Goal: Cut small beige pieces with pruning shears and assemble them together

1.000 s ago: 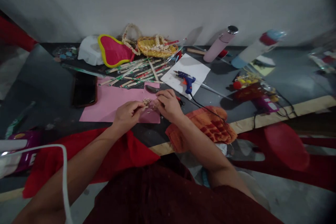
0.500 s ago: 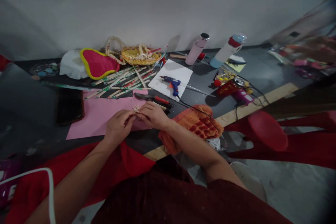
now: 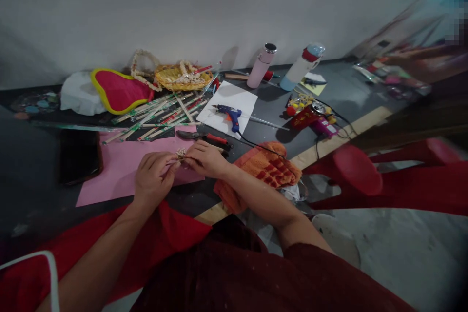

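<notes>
Over a pink sheet of paper (image 3: 120,168), my left hand (image 3: 153,173) and my right hand (image 3: 206,158) meet at the fingertips. Both pinch a small pale cluster of short pieces (image 3: 180,153), its exact kind too small to make out. Fingers cover its lower part. Just beyond my right hand lie pruning shears (image 3: 197,135) with red on the handle. Farther back, a blue glue gun (image 3: 232,116) rests on a white sheet (image 3: 243,95). Several wrapped chopsticks (image 3: 153,118) are spread behind the pink paper.
A dark phone (image 3: 80,156) lies left of the paper, an orange towel (image 3: 263,168) at right. Behind stand a yellow basket (image 3: 171,79), a pink flask (image 3: 261,67) and a white-blue bottle (image 3: 302,68). A red can (image 3: 307,116) and red stool (image 3: 358,170) are rightward. A blurred person (image 3: 438,19) is far right.
The camera view has shifted, so the table's things appear farther left. My hands still hold the pale cluster, with its pieces turned slightly and the left hand's fingers a little more extended.
</notes>
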The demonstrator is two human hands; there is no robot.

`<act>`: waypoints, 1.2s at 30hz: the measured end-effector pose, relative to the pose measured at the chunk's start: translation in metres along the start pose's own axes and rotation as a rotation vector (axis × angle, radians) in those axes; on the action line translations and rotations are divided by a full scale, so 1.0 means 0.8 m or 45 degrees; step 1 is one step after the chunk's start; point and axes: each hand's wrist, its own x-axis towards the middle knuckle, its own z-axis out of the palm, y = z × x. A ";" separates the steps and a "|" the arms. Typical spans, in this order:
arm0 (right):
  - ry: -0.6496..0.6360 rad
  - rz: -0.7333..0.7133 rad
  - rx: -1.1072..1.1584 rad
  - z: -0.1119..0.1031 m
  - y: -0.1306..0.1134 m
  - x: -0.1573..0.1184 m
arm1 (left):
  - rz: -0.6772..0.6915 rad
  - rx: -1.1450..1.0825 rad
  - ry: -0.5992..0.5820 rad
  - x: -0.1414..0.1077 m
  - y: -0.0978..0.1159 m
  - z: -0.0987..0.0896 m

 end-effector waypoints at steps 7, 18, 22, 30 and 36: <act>-0.029 -0.029 0.034 -0.002 -0.004 0.002 | 0.052 0.044 -0.103 0.001 0.002 0.001; -0.079 0.028 0.078 -0.006 -0.008 0.002 | 0.038 0.033 -0.121 -0.001 0.000 0.007; -0.080 0.034 0.101 -0.005 -0.008 0.001 | 0.025 0.037 -0.151 -0.001 -0.001 0.006; -0.150 0.054 0.095 -0.005 -0.007 -0.002 | 0.007 0.030 -0.169 0.000 -0.001 0.006; -0.175 0.065 0.105 -0.003 -0.005 -0.003 | 0.010 0.063 -0.198 0.000 0.001 0.007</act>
